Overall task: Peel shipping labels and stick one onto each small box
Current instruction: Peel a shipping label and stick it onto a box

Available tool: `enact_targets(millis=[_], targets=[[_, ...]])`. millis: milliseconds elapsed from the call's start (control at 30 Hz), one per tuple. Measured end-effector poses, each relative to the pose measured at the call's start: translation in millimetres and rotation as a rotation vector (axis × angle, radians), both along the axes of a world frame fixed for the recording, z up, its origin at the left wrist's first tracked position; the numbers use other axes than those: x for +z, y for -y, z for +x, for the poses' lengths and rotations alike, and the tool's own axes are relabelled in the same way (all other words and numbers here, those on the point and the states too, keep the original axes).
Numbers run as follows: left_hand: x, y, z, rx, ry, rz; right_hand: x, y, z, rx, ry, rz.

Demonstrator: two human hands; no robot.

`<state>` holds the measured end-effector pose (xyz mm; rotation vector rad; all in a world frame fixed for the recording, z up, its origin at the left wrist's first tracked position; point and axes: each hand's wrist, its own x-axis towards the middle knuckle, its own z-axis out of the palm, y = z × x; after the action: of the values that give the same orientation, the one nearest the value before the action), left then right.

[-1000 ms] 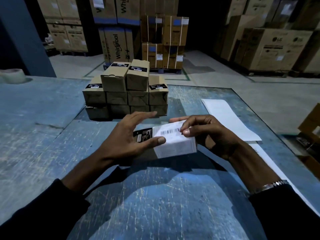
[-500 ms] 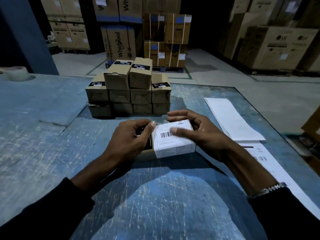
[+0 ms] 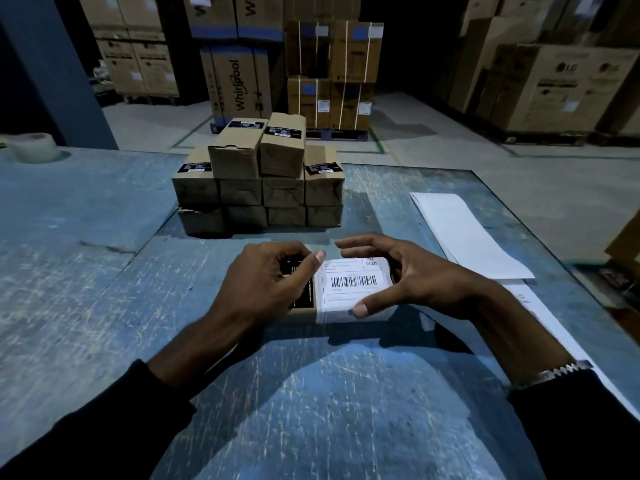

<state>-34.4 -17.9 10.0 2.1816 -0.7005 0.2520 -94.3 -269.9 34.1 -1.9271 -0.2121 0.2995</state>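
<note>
Risks, biggest first: label (image 3: 353, 284) wraps over the near edge of the small box (image 3: 341, 315) on the table (image 3: 104, 271); if the fold isn't pressed flat it likely lifts or creases across the barcode; cause would be the right hand (image 3: 426, 278) letting go before the edge is rubbed down; right fingers (image 3: 360, 244) arch wide over the box, thumb tip on the label's near edge, holding nothing as far as I can tell; left hand (image 3: 263, 282) has fingers curled down on the box's left end, pinning it, thumb at the label's left edge; if that hand slips the box probably skids and the label skews; label already sits close beside the black printed sticker, can't tell if it overlaps.

Around, large to small: warehouse cartons (image 3: 540, 84) on the floor behind, irrelevant; stack of unlabelled boxes (image 3: 259, 188) straight ahead, near, top two sit loose-looking, a careless reach could topple them; label sheets (image 3: 464, 233) to the right, partly under the right forearm, could get dragged; tape roll (image 3: 33, 147) far left, well apart; nothing blocks the hands.
</note>
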Motion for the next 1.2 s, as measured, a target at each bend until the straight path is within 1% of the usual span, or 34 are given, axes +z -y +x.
enact_targets(millis=[67,133,167,233,267,300,367,433,533,600,667,700,767,800,833,867,967,1100,1200], targets=[[4.2,-5.5,4.1,0.043,0.066,0.152,0.8,1.4,0.3,-0.05,0.037,-0.028],[11.2,-13.5,8.4,0.078,0.094,0.315,-0.8,0.2,1.0,-0.109,0.059,-0.01],[14.5,-17.2,10.0,0.085,0.103,0.349,-3.0,-1.0,2.3,-0.144,0.058,0.018],[20.1,-20.6,7.9,0.072,0.16,0.302,-7.1,-3.6,5.7,-0.202,0.043,0.059],[22.3,-19.9,3.3,0.04,0.189,0.28,-9.0,-6.2,6.3,-0.217,0.044,0.066],[23.8,-18.5,-2.3,-0.01,0.187,0.298,-10.7,-9.7,5.8,-0.222,0.047,0.083],[23.1,-11.5,-12.9,-0.11,0.098,0.426,-15.6,-16.7,4.1,-0.194,0.038,0.169],[21.4,-8.6,-21.6,-0.135,0.084,0.561,-19.5,-25.2,1.1,-0.145,0.022,0.261],[24.2,-18.8,-30.8,-0.049,0.174,0.612,-19.2,-31.2,0.9,-0.185,0.013,0.374],[25.7,-35.9,-39.7,0.052,0.181,0.638,-20.0,-31.5,2.5,-0.238,0.044,0.389],[25.2,-60.6,-45.8,0.186,0.149,0.628,-25.3,-38.7,1.9,-0.277,0.097,0.293],[25.1,-75.1,-47.0,0.269,0.135,0.625,-30.6,-45.2,1.0,-0.291,0.156,0.186],[27.9,-102.5,-46.1,0.449,0.101,0.639,-43.8,-59.5,0.7,-0.275,0.357,-0.15],[29.7,-115.5,-44.0,0.528,0.08,0.653,-48.2,-68.1,0.6,-0.22,0.448,-0.317],[31.4,-126.7,-42.2,0.594,0.057,0.673,-50.6,-75.2,-0.1,-0.151,0.51,-0.434],[32.9,-136.0,-40.8,0.65,0.039,0.694,-51.4,-79.7,-1.5,-0.102,0.535,-0.486],[33.7,-158.1,-34.7,0.756,0.018,0.722,-49.1,-79.8,-5.0,-0.089,0.531,-0.488],[31.7,-177.1,-26.6,0.801,0.019,0.719,-48.0,-78.0,-6.6,-0.096,0.509,-0.478],[30.3,-177.0,-25.5,0.802,0.037,0.742,-48.9,-76.7,-4.3,-0.095,0.511,-0.492]])
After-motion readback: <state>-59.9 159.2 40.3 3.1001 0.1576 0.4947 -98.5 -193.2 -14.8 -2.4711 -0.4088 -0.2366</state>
